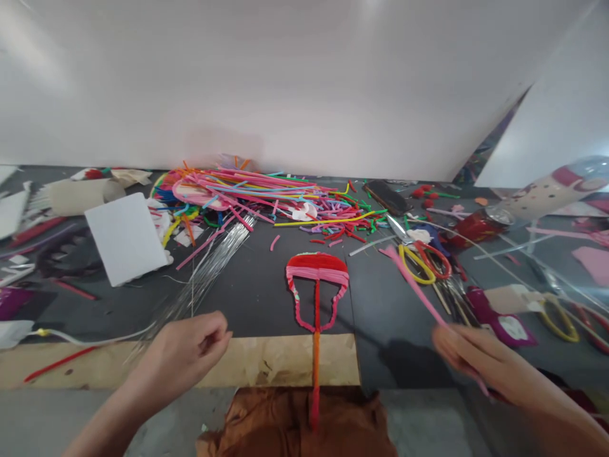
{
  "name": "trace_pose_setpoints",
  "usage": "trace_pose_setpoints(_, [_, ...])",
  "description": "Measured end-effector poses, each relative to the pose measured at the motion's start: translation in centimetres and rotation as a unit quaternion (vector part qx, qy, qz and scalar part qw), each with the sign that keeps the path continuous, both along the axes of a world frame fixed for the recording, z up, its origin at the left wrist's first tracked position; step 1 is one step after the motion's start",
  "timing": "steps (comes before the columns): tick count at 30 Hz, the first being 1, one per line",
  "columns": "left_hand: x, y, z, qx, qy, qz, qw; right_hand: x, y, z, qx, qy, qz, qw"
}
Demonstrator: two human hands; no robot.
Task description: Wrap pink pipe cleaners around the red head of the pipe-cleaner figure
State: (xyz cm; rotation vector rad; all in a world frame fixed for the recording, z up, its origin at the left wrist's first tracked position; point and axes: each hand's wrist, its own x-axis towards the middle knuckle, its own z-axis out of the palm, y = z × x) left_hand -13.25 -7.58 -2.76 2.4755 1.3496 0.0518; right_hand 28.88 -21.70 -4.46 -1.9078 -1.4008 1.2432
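My right hand [469,352], blurred by motion, is closed around a pink pipe cleaner [419,292] that slants up and left over the dark table. My left hand [195,339] is curled into a loose fist above the brown paper strip, and nothing shows in its fingers. Between my hands lies a mushroom-like shape made of pipe cleaners [318,270], with a red and pink top and a pink looped outline. Its red and orange stem runs down over the paper's edge towards the brown cloth [295,422] at my lap.
A heap of coloured pipe cleaners [266,190] lies along the back wall. Silvery wires [214,260] and a white card [126,238] are on the left. To the right are yellow-and-red-handled scissors [419,270], a red can [476,227] and a tilted bottle [547,193].
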Motion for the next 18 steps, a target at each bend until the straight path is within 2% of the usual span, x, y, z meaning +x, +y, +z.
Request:
trace_pose_setpoints(2, [0.7, 0.7, -0.3, -0.019, -0.037, -0.055, 0.998, 0.3, -2.8, 0.8, -0.044, 0.031, 0.001, 0.999])
trace_pose_setpoints(4, [1.7, 1.2, -0.5, -0.021, -0.059, -0.103, 0.993, 0.3, -4.1, 1.1, -0.045, -0.004, -0.018, 0.999])
trace_pose_setpoints(9, [5.3, 1.6, -0.9, 0.072, -0.067, -0.174, 0.980, -0.5, -2.7, -0.2, -0.026, -0.089, 0.011, 0.996])
trace_pose_setpoints(11, [6.4, 1.4, -1.2, 0.090, -0.082, -0.183, 0.976, -0.9, -1.8, -0.9, 0.003, -0.126, 0.027, 0.992])
trace_pose_setpoints(14, [6.9, 1.3, -1.5, 0.052, -0.117, -0.174, 0.976, -1.2, -1.2, -1.2, 0.029, -0.156, 0.041, 0.986])
trace_pose_setpoints(18, [6.3, 1.7, -2.1, 0.019, -0.147, -0.150, 0.977, -1.0, -1.3, -1.0, 0.030, -0.131, 0.006, 0.991])
